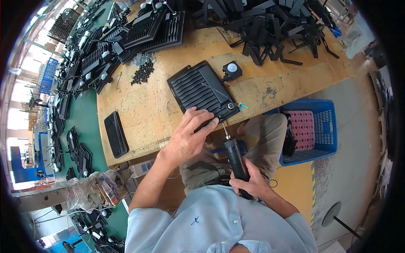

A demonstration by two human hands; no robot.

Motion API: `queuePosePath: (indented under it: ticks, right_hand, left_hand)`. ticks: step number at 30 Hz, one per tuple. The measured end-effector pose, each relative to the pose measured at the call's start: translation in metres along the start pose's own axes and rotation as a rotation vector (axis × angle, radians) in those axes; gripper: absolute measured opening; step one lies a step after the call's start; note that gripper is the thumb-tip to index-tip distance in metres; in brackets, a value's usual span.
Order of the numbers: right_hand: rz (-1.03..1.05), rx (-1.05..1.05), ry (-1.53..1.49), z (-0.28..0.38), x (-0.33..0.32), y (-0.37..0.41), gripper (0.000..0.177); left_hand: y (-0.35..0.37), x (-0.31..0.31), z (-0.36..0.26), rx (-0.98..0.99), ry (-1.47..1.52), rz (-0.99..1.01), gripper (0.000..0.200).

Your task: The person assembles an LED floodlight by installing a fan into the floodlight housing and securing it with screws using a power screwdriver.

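Note:
A black ribbed housing (200, 88) lies on the wooden table near its front edge, with a short cable and green wire at its lower right corner. My left hand (187, 135) is at the housing's near edge, its fingers bent and pressed together there; what they grip is too small to make out. In my right hand (251, 181) is a black power screwdriver (237, 160), its bit pointing at the housing's near edge beside my left fingertips. A small black sensor with a white dome (232, 68) sits just beyond the housing.
Small screws (142, 72) lie in a pile, with a phone (116, 134) at the table's left. Black brackets (261, 31) are heaped at the back right. More ribbed housings (143, 29) are stacked back left. A blue crate (329, 133) stands on the floor at right.

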State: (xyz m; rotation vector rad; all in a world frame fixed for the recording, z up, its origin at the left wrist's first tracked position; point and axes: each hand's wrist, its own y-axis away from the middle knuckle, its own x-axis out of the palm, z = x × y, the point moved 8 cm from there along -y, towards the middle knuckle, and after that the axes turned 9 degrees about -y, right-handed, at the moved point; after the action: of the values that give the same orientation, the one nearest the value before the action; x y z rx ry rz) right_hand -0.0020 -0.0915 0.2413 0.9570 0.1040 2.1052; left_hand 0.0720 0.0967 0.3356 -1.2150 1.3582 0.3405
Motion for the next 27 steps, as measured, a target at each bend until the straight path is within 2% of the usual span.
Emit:
queuePosePath:
  ticks: [4, 10, 13, 16, 22, 25, 27]
  right_hand:
    - [-0.001, 0.014, -0.019, -0.001, -0.001, 0.000, 0.051]
    - [-0.019, 0.009, -0.013, 0.002, -0.002, 0.002, 0.051]
    - [-0.015, 0.021, 0.012, 0.009, -0.004, 0.002, 0.051]
    - [-0.015, 0.033, 0.051, 0.008, -0.008, 0.003, 0.050]
    - [-0.020, 0.040, 0.073, 0.012, -0.007, 0.003, 0.050]
    - [-0.019, 0.045, 0.095, 0.012, -0.009, 0.003, 0.050]
    - [-0.017, 0.063, 0.109, 0.015, -0.009, 0.003, 0.049]
  left_hand:
    - [0.001, 0.003, 0.001, 0.012, -0.012, -0.022, 0.044]
    - [-0.003, 0.003, 0.000, -0.048, -0.018, -0.143, 0.035]
    - [-0.004, 0.001, -0.001, -0.049, -0.031, -0.149, 0.031]
    - [0.000, 0.001, -0.002, -0.006, -0.035, -0.128, 0.039]
    - [0.001, 0.005, -0.002, -0.055, -0.059, -0.155, 0.041]
    - [0.000, 0.003, -0.002, -0.085, -0.081, -0.167, 0.032]
    - [0.000, 0.003, -0.002, -0.102, -0.059, -0.171, 0.033]
